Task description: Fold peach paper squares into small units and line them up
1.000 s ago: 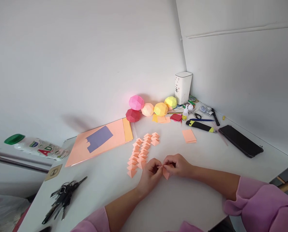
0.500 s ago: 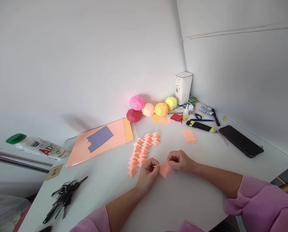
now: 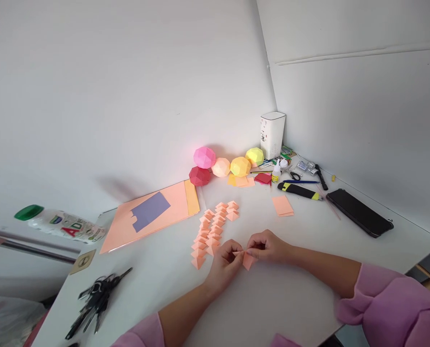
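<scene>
A small peach paper piece is held between my two hands, folded, with a pointed part hanging down. My left hand pinches its left side between thumb and fingers. On the right edge, my right hand closes its thumb and fingertips over the paper. Just beyond my left hand, several folded peach paper pyramids lie in overlapping rows on the white table. Two or so flat peach paper pieces rest beyond my right hand.
Faceted paper balls line the wall. At the right lie a cutter, a glue bottle and a black phone. Large peach sheets, keys and a green-capped bottle are at the left.
My hands have come closer together, and the paper between them shows less of its face, more folded up. The whole view has shifted slightly.
</scene>
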### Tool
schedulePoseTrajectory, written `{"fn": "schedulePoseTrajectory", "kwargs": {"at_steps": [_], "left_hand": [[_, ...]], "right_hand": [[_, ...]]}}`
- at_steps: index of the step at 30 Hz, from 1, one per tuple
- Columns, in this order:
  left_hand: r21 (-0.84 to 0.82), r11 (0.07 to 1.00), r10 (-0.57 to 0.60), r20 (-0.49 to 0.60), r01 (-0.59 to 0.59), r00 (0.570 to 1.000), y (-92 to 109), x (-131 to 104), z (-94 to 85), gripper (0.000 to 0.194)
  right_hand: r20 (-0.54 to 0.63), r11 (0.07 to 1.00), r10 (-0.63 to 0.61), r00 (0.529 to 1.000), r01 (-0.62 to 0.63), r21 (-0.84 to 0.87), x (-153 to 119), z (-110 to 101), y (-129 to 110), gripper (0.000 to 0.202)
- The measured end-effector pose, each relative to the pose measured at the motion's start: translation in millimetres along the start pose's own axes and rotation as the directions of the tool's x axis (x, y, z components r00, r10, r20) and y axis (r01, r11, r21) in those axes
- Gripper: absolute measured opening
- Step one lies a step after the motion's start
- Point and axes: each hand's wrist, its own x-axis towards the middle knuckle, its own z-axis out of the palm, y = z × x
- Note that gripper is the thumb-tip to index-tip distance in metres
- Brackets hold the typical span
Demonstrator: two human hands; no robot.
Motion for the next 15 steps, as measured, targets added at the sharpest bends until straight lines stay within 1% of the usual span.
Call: {"fn": "schedulePoseTrajectory", "kwargs": {"at_steps": [4,6,10,13,15], "left_hand": [[0.017,0.999,0.029,-0.034,-0.028,0.999,0.7,-0.6,-0.5,0.018],[-0.020,1.000,0.008,-0.056,-0.009,0.998,1.1,-1.1,-0.8,0.018],[-0.088,0.994,-0.075,-0.077,0.068,0.994,0.9,-2.0,-1.7,0.020],[-0.147,0.987,-0.088,-0.127,0.069,0.988,1.3,-2.2,-1.5,0.024],[-0.206,0.976,-0.092,-0.131,0.064,0.987,1.0,-2.1,-0.5,0.024]], "right_hand": [[-0.001,1.000,-0.001,1.000,0.001,0.019,0.1,0.2,2.9,0.011],[-0.011,0.999,0.004,1.000,-0.004,0.043,-0.2,-0.3,3.0,0.010],[-0.027,0.994,0.033,0.999,-0.030,0.105,-1.3,-2.4,-1.2,0.012],[-0.038,0.981,0.084,0.996,-0.075,0.180,-1.9,-4.1,-4.8,0.018],[-0.036,0.974,0.106,0.994,-0.096,0.206,-2.0,-4.6,-5.5,0.021]]}}
